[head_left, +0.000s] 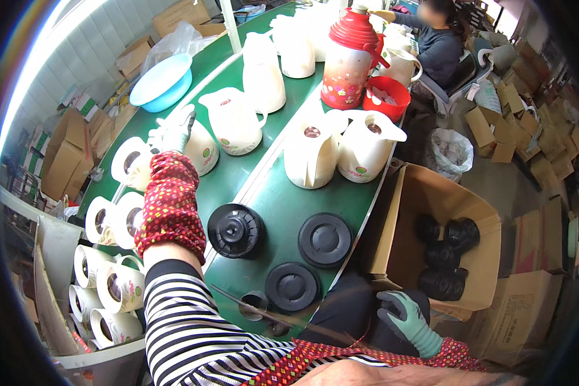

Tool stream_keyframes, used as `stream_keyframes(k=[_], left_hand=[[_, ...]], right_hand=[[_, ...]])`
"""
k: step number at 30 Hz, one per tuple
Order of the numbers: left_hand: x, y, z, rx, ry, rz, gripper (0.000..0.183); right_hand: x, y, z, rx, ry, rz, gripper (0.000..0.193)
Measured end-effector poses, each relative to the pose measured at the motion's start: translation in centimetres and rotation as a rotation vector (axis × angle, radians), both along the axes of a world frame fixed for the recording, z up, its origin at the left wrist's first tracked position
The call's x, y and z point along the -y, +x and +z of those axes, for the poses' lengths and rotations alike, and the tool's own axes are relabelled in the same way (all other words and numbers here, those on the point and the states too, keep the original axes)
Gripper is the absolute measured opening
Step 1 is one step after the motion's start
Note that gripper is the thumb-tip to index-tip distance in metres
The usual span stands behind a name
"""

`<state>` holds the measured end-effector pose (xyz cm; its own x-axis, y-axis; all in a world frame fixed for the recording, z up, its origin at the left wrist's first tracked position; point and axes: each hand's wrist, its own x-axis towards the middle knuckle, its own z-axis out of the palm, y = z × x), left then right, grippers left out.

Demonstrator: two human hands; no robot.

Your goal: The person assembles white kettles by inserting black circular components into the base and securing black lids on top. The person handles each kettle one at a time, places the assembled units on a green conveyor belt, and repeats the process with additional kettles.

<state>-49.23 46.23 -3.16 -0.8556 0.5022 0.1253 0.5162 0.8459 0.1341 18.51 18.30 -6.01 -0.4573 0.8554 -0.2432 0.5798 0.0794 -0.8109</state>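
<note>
My left hand [174, 132], in a pale green and grey glove, is stretched out to the far left. Its fingers close over the top of a white jug [202, 151] with a printed flower; the hand hides the jug's mouth. Beside it is another white jug [130, 164] with a brown opening. My right hand [408, 321], gloved in green, rests low by my dark-trousered leg, fingers apart, with no object visible in it. Between my arms, a black ribbed round part [235, 230] and two black discs [325, 239] [293, 286] lie on the green table [283, 212].
Several white jugs [311, 151] stand along the table, and more lie stacked at left. Farther back are a red flowered thermos [344, 61], a red bowl [399, 96] and a blue basin [162, 82]. At right, a carton [489, 257] holds black parts. Another person [441, 48] sits beyond.
</note>
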Motion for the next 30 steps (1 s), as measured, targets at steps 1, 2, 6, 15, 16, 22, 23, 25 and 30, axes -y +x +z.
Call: stream_keyframes(k=[1, 2, 6, 15, 16, 22, 23, 25, 30], left_hand=[[-0.4, -0.8, -0.7, 0.002, -0.074, 0.061, 0.143], [-0.1, -1.8, -1.1, 0.032, -0.103, -0.026, 0.145], [1.8, -4.3, -0.9, 0.1, -0.165, -0.249, 0.147], [-3.4, -4.1, -5.4, 0.193, 0.45, -0.046, 0.125], [-3.4, -4.5, -5.7, 0.134, 0.467, -0.044, 0.12], [4.9, -5.4, -1.9, -0.328, 0.308, -0.083, 0.104], [7.0, -5.3, -0.9, -0.429, 0.23, -0.062, 0.089], [8.8, -6.6, 1.8, -0.223, -0.241, 0.113, 0.077], [12.3, -10.0, -0.2, -0.273, -0.545, -0.166, 0.052]], right_hand=[[-0.2, 0.0, -0.2, 0.01, -0.008, 0.017, 0.047], [-0.5, 0.0, -0.4, 0.002, -0.032, -0.002, 0.047], [-1.4, -0.1, -1.3, -0.002, -0.097, -0.011, 0.048], [-2.0, -0.9, -2.4, -0.006, -0.164, 0.009, 0.049], [-2.0, -0.9, -2.4, -0.023, -0.118, 0.026, 0.048], [-1.6, -0.8, -2.5, -0.058, -0.082, 0.017, 0.046], [-1.5, -0.7, -2.5, -0.06, -0.071, 0.014, 0.045], [-1.1, -0.5, -2.6, -0.06, -0.055, 0.008, 0.045], [0.1, -0.3, -2.5, -0.025, -0.058, 0.016, 0.044]])
